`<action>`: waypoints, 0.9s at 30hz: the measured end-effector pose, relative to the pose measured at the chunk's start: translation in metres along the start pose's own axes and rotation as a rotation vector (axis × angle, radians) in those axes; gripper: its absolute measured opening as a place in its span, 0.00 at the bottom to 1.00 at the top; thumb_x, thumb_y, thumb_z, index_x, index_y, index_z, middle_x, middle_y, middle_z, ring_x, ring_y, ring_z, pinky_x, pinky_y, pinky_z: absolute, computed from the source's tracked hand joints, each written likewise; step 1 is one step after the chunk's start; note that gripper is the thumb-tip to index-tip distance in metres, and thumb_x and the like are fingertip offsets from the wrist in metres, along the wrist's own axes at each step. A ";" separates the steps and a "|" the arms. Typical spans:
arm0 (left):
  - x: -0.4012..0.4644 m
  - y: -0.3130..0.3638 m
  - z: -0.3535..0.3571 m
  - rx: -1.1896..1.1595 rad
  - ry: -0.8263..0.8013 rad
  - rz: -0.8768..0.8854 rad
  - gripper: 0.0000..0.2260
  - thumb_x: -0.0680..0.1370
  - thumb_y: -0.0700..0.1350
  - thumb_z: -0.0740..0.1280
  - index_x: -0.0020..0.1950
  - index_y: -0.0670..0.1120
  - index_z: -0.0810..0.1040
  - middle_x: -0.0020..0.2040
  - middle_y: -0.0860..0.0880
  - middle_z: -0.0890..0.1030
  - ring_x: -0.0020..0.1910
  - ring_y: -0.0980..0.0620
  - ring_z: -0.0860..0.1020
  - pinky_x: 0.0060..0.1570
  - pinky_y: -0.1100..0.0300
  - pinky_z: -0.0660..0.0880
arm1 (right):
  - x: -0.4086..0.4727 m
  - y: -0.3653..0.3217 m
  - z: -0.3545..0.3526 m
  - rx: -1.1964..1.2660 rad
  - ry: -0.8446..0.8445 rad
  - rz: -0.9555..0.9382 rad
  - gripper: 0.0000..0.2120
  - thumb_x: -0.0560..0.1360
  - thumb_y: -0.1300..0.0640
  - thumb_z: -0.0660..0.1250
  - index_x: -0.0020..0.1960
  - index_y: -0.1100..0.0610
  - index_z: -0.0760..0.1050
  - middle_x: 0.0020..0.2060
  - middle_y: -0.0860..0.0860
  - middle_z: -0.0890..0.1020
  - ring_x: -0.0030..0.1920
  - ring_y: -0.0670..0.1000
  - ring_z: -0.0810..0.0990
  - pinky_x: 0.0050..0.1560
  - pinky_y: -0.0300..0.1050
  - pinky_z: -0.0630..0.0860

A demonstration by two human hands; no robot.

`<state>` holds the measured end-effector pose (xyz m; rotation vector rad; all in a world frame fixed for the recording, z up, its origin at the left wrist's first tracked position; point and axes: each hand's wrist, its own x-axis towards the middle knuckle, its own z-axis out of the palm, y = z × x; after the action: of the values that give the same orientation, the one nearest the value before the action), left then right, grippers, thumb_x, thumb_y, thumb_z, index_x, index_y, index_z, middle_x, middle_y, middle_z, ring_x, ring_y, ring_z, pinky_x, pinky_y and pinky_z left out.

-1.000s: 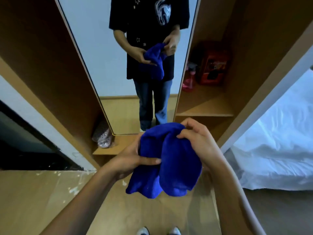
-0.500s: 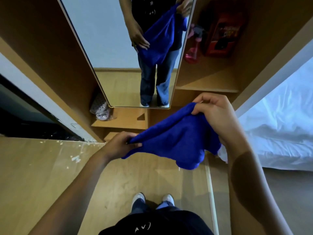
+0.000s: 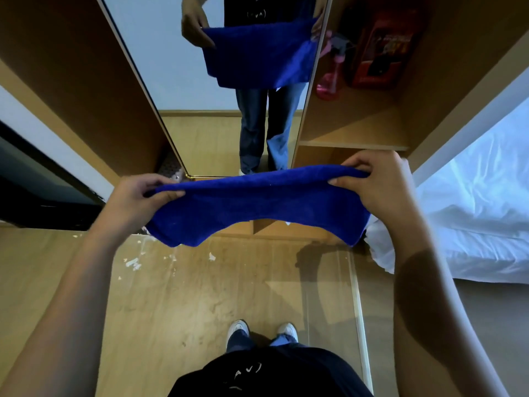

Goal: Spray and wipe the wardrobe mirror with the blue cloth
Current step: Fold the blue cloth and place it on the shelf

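A blue cloth is stretched out flat between both hands, in front of the wardrobe and above the floor. My left hand pinches its left corner and my right hand pinches its right corner. The tall wardrobe mirror stands straight ahead, apart from the cloth, and reflects the person holding the spread cloth. A pink spray bottle stands on the wardrobe shelf just right of the mirror, out of both hands.
A red box sits behind the bottle on the wooden shelf. A bed with white sheets lies at the right. A dark opening is at the left. The wood floor carries white flecks.
The bunched cloth has been pulled open: my hands moved apart until it stretched wide between them. The view tilted down, so the floor and shoes now show.
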<state>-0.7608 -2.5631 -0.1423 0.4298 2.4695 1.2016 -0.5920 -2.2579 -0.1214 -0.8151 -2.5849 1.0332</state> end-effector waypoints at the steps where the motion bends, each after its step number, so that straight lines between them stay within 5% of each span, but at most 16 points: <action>1: -0.001 0.002 -0.004 -0.020 0.026 -0.029 0.02 0.76 0.44 0.70 0.46 0.51 0.81 0.43 0.52 0.81 0.42 0.52 0.77 0.37 0.53 0.77 | 0.000 0.002 0.000 -0.011 -0.004 -0.003 0.10 0.70 0.52 0.75 0.39 0.41 0.75 0.39 0.40 0.79 0.43 0.41 0.77 0.37 0.35 0.71; 8: -0.004 -0.001 -0.018 -0.332 0.123 -0.121 0.02 0.71 0.45 0.74 0.42 0.51 0.83 0.33 0.56 0.83 0.35 0.56 0.80 0.25 0.64 0.76 | 0.000 0.007 0.001 0.194 -0.059 0.020 0.06 0.67 0.50 0.77 0.41 0.45 0.80 0.39 0.43 0.82 0.45 0.44 0.79 0.42 0.39 0.75; 12: -0.003 -0.009 -0.025 -0.514 0.076 -0.192 0.11 0.65 0.44 0.73 0.47 0.50 0.82 0.37 0.53 0.83 0.40 0.54 0.79 0.35 0.61 0.76 | -0.003 0.010 -0.002 0.470 -0.183 0.102 0.09 0.70 0.61 0.74 0.48 0.50 0.82 0.44 0.48 0.84 0.49 0.48 0.82 0.46 0.43 0.81; 17: -0.003 -0.021 -0.036 -0.427 -0.104 -0.227 0.12 0.69 0.41 0.70 0.52 0.49 0.82 0.43 0.50 0.85 0.48 0.47 0.79 0.35 0.55 0.80 | -0.002 0.014 -0.001 0.511 -0.234 0.137 0.13 0.74 0.67 0.69 0.51 0.50 0.81 0.48 0.49 0.83 0.52 0.51 0.81 0.48 0.45 0.81; 22: 0.002 -0.020 -0.018 -0.221 0.180 -0.169 0.01 0.73 0.45 0.74 0.43 0.50 0.83 0.38 0.48 0.83 0.41 0.46 0.79 0.36 0.53 0.75 | 0.001 0.017 0.011 0.372 -0.142 0.228 0.06 0.73 0.61 0.72 0.46 0.52 0.79 0.43 0.49 0.82 0.45 0.48 0.80 0.39 0.38 0.75; 24: 0.002 -0.019 -0.007 -0.184 0.255 -0.114 0.04 0.73 0.47 0.75 0.40 0.49 0.83 0.32 0.49 0.82 0.36 0.48 0.77 0.35 0.54 0.72 | 0.002 0.017 0.019 0.343 -0.112 0.282 0.04 0.72 0.59 0.73 0.44 0.53 0.79 0.41 0.49 0.82 0.43 0.48 0.80 0.37 0.39 0.74; 27: 0.001 -0.019 0.012 -0.256 0.291 -0.131 0.14 0.69 0.52 0.76 0.38 0.40 0.82 0.32 0.38 0.77 0.35 0.48 0.73 0.37 0.54 0.66 | 0.003 0.015 0.033 0.324 -0.022 0.334 0.07 0.70 0.54 0.75 0.42 0.55 0.79 0.39 0.51 0.82 0.42 0.50 0.81 0.37 0.42 0.77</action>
<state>-0.7583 -2.5661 -0.1644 0.0236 2.4804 1.5920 -0.6019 -2.2657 -0.1560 -1.1708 -2.2520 1.5106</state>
